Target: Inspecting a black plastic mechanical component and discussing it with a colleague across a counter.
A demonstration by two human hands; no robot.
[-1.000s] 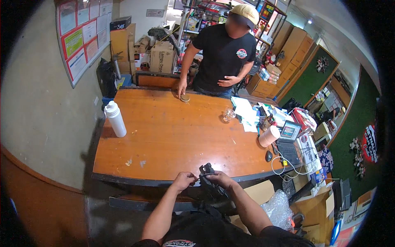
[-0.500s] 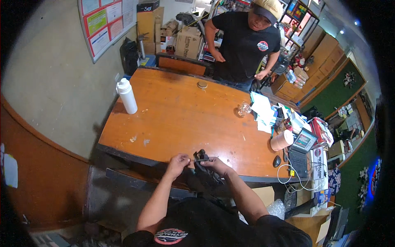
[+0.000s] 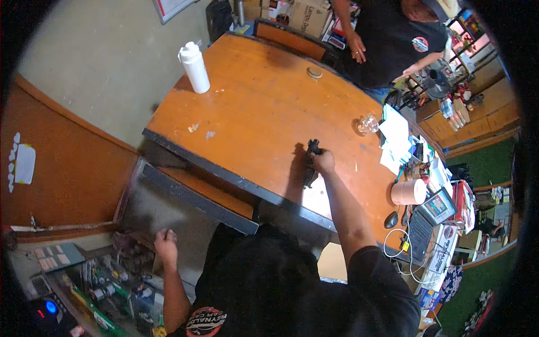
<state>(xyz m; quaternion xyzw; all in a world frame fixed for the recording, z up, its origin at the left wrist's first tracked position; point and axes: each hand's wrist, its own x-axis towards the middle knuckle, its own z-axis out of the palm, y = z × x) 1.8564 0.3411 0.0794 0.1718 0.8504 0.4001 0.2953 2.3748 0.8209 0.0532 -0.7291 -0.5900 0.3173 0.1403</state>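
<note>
My right hand (image 3: 324, 163) is closed round a small black thing with a knobbed top (image 3: 313, 147), over the near part of the orange-brown table (image 3: 252, 106). Its exact kind is hard to make out, and my fingers cover part of it. It casts a shadow on the wood. Away from the table at the lower left, my left hand (image 3: 165, 243) hangs with curled fingers, nothing visible in it. Nearest to my right hand on the far side are a clear glass jar (image 3: 368, 124) and a round flat lid (image 3: 314, 72).
At the far left stands a white bottle (image 3: 195, 70). Papers (image 3: 396, 132), a pink cylinder (image 3: 409, 192), a black mouse (image 3: 391, 219) and a laptop (image 3: 418, 233) crowd the right side. A person (image 3: 396, 45) stands beyond the table. A glass case (image 3: 112, 292) lies lower left.
My right hand has carried the black thing forward over the table. My left hand has left it and dropped to the lower left. The view has shifted; the other person's hands have moved.
</note>
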